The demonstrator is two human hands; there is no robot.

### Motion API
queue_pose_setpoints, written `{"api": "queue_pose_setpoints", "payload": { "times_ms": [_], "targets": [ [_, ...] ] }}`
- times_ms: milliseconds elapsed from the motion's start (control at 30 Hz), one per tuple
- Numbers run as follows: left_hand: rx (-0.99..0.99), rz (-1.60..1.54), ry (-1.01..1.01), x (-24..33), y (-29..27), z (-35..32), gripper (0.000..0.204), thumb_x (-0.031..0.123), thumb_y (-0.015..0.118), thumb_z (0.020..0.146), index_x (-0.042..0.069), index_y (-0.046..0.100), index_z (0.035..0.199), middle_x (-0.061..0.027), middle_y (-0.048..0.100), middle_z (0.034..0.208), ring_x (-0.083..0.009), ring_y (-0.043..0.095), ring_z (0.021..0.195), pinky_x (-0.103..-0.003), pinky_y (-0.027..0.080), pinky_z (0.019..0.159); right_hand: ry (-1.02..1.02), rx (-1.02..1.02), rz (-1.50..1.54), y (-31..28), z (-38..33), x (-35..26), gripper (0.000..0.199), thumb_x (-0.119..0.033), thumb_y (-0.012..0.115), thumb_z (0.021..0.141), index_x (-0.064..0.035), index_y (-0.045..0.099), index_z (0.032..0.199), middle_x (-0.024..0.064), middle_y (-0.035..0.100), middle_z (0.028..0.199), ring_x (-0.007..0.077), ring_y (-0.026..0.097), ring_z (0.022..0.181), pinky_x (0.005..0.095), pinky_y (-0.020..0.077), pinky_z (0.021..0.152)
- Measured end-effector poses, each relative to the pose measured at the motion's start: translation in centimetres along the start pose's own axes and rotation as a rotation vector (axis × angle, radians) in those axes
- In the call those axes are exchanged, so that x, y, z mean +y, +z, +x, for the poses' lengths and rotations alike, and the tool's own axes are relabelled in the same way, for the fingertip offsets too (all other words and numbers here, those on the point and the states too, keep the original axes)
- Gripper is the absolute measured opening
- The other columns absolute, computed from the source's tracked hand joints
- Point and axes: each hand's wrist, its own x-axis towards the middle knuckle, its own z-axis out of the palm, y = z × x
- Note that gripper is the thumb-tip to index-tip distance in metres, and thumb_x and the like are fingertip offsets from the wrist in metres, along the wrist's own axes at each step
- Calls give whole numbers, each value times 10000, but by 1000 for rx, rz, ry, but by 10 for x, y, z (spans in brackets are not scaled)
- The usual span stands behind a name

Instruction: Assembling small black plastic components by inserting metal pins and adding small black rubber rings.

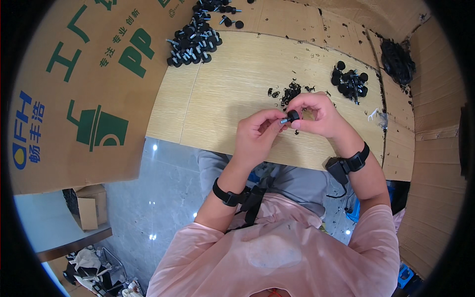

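Note:
A black-headed screw with a short metal shaft is held between my two hands over the near part of the table. My right hand has its thumb and forefinger curled round the black head. At the shaft end, my left hand closes in a pinch; whether a small ring sits between those fingertips is too fine to tell. Just beyond my fingers lies a loose pile of small black rings. To the right of it is a heap of black-headed screws, and a larger heap fills the far left corner.
The wooden table is bordered by cardboard walls at the right and back. A tall printed carton stands along the left. A crumpled black plastic bag lies at the far right, near a small white pick. Black scraps dot the tabletop.

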Motion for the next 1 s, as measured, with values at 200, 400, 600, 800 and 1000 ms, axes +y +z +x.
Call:
{"api": "queue_pose_setpoints", "payload": {
  "times_ms": [200, 400, 600, 800, 1000],
  "targets": [
    [-17, 119, 50, -3, -2, -1, 110, -13, 596, 887, -35, 627, 990, -74, 666, 876, -107, 625, 773, -225, 511, 700, 85, -115, -80, -8, -2, 1, 212, -89, 756, 720, -15, 635, 878, 33, 608, 716, 94, 560, 646, 250, 460, 628],
    [109, 310, 303, -2, -3, 2, 107, -37, 627, 850, -20, 642, 954, -57, 603, 963, -98, 583, 837, -219, 482, 730, -4, 167, -300, -2, 1, -5, 230, -111, 774, 719, -17, 619, 860, 15, 588, 650, 82, 543, 594, 219, 449, 561],
    [92, 284, 149, 1, -2, 4, 106, -41, 654, 818, -20, 638, 921, -47, 574, 967, -100, 567, 830, -210, 464, 719, -78, 270, -6, 0, 0, 6, 247, -78, 767, 722, 5, 637, 915, 36, 610, 693, 96, 565, 623, 229, 464, 597],
    [176, 168, 134, 1, -3, 7, 86, -40, 643, 825, -19, 630, 907, -42, 578, 949, -89, 563, 789, -209, 465, 699, -51, 116, -380, -45, -4, -29, 270, -60, 765, 690, 3, 649, 926, 77, 639, 750, 141, 621, 686, 242, 490, 645],
    [204, 155, 108, -5, -3, 8, 90, -53, 623, 832, -26, 617, 917, -51, 569, 959, -101, 574, 792, -225, 502, 682, 34, 138, -593, -102, -47, -82, 270, -73, 756, 707, -1, 638, 939, 74, 638, 795, 144, 622, 716, 258, 500, 660]
  ]
}}
